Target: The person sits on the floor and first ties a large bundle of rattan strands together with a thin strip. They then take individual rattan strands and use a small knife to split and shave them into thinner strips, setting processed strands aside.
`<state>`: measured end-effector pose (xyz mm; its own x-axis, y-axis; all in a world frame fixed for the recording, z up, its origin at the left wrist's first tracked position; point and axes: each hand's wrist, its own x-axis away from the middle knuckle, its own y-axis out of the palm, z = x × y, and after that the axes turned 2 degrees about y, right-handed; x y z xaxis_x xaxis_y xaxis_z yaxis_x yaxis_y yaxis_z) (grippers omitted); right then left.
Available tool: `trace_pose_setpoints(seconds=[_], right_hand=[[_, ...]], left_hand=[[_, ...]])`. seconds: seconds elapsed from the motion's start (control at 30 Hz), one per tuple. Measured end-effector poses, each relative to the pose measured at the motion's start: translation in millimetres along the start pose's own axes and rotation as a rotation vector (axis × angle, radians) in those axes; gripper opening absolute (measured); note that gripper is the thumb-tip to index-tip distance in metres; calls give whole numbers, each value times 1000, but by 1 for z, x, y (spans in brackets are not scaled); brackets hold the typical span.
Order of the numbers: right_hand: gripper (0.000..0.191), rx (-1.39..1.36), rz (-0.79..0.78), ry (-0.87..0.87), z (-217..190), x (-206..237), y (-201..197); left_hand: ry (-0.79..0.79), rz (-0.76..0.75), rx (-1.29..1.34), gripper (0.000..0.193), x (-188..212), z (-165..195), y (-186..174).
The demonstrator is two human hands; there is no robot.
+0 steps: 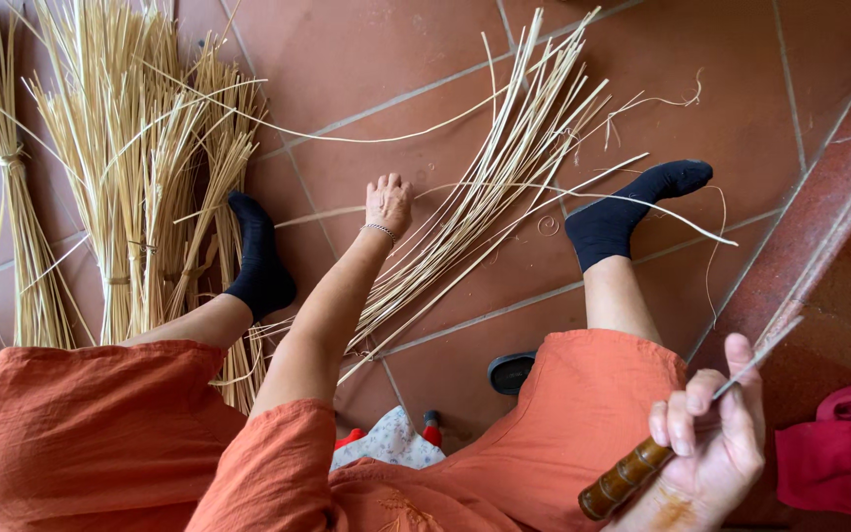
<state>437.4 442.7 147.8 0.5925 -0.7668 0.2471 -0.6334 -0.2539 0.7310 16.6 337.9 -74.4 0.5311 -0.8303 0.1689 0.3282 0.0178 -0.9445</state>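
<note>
My left hand (389, 204) reaches forward and down to the floor, its fingers curled at the edge of a fanned pile of pale split cane strips (504, 167); whether it grips a strip I cannot tell. A thin bracelet sits on that wrist. At the lower right my right hand (716, 443) is closed around a knife (687, 426) with a ringed brown bamboo-like handle and a narrow blade pointing up and right. My feet in dark socks (260, 261) rest on the tiles on either side of the strips.
Tied bundles of straw-coloured cane (140, 148) stand at the left on the terracotta tile floor (366, 59). A red cloth (844, 448) lies at the right edge beside a raised stone step (819, 217). A dark sandal (512, 371) shows under my right leg.
</note>
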Motion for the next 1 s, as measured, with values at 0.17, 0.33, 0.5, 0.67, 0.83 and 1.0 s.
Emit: trace_pose_setpoints(seconds=[0.17, 0.33, 0.5, 0.67, 0.83, 1.0], right_hand=[[46, -15, -72, 68, 7, 5, 14], [47, 78, -108, 199, 31, 12, 44], [60, -1, -301, 509, 70, 18, 91], [62, 63, -325, 680, 95, 41, 124], [60, -84, -471, 616, 92, 48, 133], [50, -44, -468, 530, 90, 42, 138]], left_hand=[[-135, -17, 614, 15, 15, 12, -17], [-181, -298, 1274, 19, 74, 28, -68], [116, -266, 1425, 17, 155, 46, -118], [158, -214, 1235, 15, 223, 58, -154], [150, -73, 1119, 13, 262, 52, -187], [210, -78, 1216, 14, 275, 48, -206]])
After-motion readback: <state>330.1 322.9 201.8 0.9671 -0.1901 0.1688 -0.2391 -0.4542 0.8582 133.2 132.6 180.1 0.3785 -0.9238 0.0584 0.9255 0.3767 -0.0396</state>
